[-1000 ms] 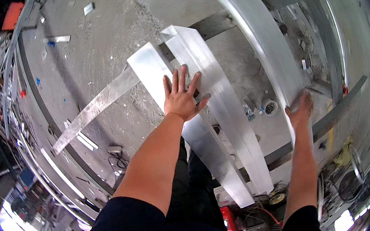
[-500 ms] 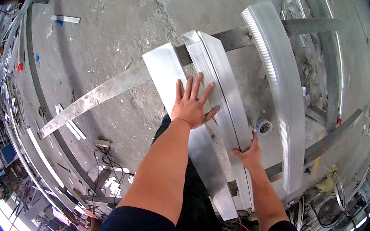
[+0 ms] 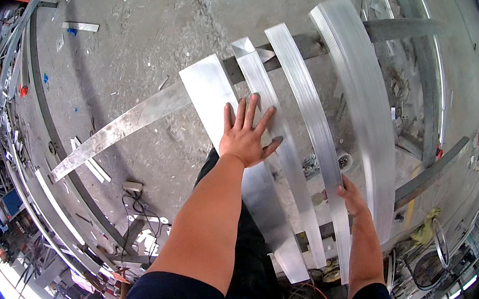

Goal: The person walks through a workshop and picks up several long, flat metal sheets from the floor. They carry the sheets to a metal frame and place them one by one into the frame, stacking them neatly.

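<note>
Silver metal, smooth and flat-faced: one wide bar (image 3: pixel 207 87), under the palm side of our left hand (image 3: pixel 245 138). Silver metal, finely brushed: one narrow bar with an open, hollow far end (image 3: pixel 291 164), just right of it, beneath our left index finger and thumb. Silver metal, streaked lengthwise: one slim bar (image 3: pixel 301 78), apart from its neighbours. Silver metal, closely ribbed along its left side: one broad piece (image 3: pixel 374 125), rightmost of the four.

Left hand: laid flat, fingers fanned apart, forearm slanting in from lower left. Right hand: (image 3: pixel 355 199) fingers clamped on the slim bar's near half, thumb pointing up along its right edge, forearm rising from below.

Beneath the bars, a grey metal rail (image 3: pixel 122 128) runs crosswise; a second rail (image 3: pixel 430 176) lies nearer us.

Container: one round, pale pot (image 3: pixel 346 159) on the concrete floor (image 3: pixel 168 20), partly hidden by the slim bar, small pieces inside.
</note>
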The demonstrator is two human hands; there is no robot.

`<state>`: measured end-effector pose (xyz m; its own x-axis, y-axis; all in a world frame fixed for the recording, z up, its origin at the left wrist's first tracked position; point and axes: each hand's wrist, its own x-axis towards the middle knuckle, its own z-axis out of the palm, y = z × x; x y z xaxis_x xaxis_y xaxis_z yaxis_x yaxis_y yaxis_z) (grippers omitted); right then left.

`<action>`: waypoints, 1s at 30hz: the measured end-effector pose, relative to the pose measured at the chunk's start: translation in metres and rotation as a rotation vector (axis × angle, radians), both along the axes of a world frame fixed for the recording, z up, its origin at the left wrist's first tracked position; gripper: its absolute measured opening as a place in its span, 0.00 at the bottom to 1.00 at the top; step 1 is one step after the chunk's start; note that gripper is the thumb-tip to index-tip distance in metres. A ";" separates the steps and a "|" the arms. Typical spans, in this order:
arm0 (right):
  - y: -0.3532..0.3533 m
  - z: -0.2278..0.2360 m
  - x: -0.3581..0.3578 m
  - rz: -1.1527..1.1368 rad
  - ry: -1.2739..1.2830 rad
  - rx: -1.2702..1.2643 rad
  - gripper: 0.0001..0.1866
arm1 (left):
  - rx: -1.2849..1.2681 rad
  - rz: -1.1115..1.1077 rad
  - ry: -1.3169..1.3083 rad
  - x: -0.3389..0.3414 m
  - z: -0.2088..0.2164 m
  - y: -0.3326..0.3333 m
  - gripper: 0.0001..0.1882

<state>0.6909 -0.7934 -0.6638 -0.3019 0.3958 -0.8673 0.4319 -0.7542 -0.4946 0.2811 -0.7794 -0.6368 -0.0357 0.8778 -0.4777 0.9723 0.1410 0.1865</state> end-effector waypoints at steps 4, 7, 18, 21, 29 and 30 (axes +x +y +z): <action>-0.003 -0.013 -0.008 -0.031 0.112 0.062 0.47 | -0.029 -0.007 0.010 0.001 0.002 0.000 0.41; 0.000 -0.018 -0.025 -0.030 0.092 0.086 0.42 | -0.049 -0.009 0.020 0.002 0.004 0.000 0.42; 0.001 -0.032 -0.045 0.036 0.133 0.105 0.31 | -0.023 0.002 0.000 0.001 0.001 -0.003 0.42; -0.002 -0.039 -0.036 0.061 0.066 0.085 0.30 | -0.035 -0.004 -0.001 0.002 0.004 -0.001 0.42; -0.006 -0.029 -0.047 0.171 -0.100 0.269 0.30 | -0.031 -0.004 -0.018 0.002 0.002 -0.002 0.41; -0.009 -0.028 -0.049 0.189 -0.118 0.325 0.29 | -0.027 -0.003 -0.023 0.002 0.001 -0.002 0.41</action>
